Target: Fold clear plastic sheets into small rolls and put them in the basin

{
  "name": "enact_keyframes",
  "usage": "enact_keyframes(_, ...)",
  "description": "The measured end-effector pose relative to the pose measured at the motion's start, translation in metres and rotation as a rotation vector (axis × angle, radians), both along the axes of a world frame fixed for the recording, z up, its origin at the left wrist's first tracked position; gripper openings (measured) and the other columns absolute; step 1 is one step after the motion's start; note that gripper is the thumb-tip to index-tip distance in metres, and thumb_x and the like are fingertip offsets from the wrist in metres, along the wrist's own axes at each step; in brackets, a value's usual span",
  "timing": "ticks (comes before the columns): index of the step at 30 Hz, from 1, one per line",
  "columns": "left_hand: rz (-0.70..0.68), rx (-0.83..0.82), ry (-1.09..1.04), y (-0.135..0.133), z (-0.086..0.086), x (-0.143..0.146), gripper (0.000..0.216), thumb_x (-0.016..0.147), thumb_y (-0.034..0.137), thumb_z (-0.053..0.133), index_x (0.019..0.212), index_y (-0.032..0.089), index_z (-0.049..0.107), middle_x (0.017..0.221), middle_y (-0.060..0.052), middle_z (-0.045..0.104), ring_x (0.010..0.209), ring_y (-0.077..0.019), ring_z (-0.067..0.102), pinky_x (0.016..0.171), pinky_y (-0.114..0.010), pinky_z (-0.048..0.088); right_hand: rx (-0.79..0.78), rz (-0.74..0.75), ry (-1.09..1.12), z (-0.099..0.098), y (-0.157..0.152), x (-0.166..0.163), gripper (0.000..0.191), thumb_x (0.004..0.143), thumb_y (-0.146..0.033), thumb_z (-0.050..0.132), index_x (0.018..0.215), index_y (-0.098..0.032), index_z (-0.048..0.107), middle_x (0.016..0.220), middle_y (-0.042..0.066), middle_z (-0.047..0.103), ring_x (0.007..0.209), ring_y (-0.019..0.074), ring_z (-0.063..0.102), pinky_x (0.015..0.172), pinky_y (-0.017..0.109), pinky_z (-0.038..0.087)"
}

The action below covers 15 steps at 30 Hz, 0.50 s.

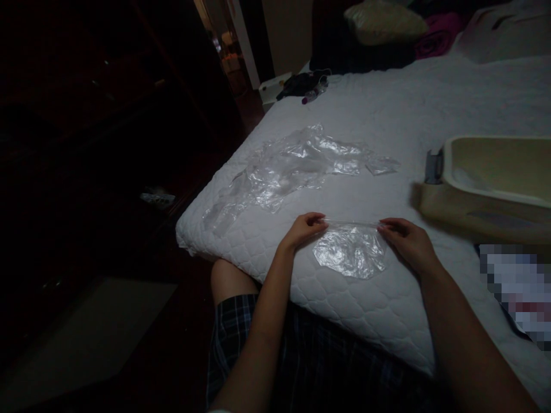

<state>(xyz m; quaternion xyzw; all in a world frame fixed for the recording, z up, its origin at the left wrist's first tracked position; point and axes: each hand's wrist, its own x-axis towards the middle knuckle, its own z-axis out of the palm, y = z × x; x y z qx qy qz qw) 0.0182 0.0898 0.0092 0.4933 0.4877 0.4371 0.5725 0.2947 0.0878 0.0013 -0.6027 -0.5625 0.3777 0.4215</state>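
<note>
A small clear plastic bag [350, 252] lies on the white quilted bed [340, 310], its far edge pulled straight between my two hands. My left hand [306, 229] pinches the left end of that edge between thumb and fingers. At the right end, my right hand [404, 238] pinches it the same way. Beyond my hands spreads a loose heap of more clear plastic bags [284, 172], crumpled and overlapping. One flat piece [383, 166] sits at the heap's right end.
To the right stands a cream plastic bin [473, 218] with a grey latch. A pixelated item [520, 287] lies nearer me. At the back are a filled bag [383, 23], a magenta roll [439, 35] and a bottle [314, 94]. The dark floor drops away left.
</note>
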Motion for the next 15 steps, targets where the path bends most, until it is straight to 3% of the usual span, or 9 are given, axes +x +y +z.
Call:
enact_keyframes(4, 0.018, 0.053, 0.060, 0.0008, -0.0034, 0.0014, 0.037, 0.060, 0.027, 0.080, 0.091, 0.011, 0.069, 0.080, -0.004, 0.065, 0.067, -0.0087, 0.054, 0.067, -0.024, 0.042, -0.018, -0.015, 0.015, -0.0011, -0.0002, -0.0001, 0.037, 0.064, -0.050, 0.075, 0.087, -0.022, 0.068, 0.083, 0.007, 0.069, 0.070, 0.0195, 0.061, 0.061, 0.033, 0.050)
enact_keyframes(11, 0.041, 0.096, 0.078, 0.0010, -0.0065, 0.0036, 0.023, 0.063, 0.028, 0.075, 0.079, 0.013, 0.068, 0.070, -0.001, 0.064, 0.064, -0.0091, 0.054, 0.062, -0.023, 0.042, -0.037, 0.055, 0.065, 0.0052, -0.0034, -0.0025, 0.060, 0.058, -0.050, 0.079, 0.108, -0.020, 0.064, 0.091, 0.007, 0.068, 0.054, 0.0105, 0.049, 0.048, 0.027, 0.041)
enact_keyframes(15, 0.060, 0.116, 0.077, -0.0005, -0.0072, 0.0037, 0.021, 0.064, 0.028, 0.073, 0.078, 0.013, 0.067, 0.067, 0.001, 0.062, 0.062, -0.0083, 0.053, 0.061, -0.022, 0.041, 0.009, 0.037, -0.007, 0.0059, -0.0054, -0.0041, 0.050, 0.058, -0.047, 0.077, 0.099, -0.019, 0.067, 0.083, 0.005, 0.067, 0.055, 0.0120, 0.050, 0.050, 0.028, 0.041)
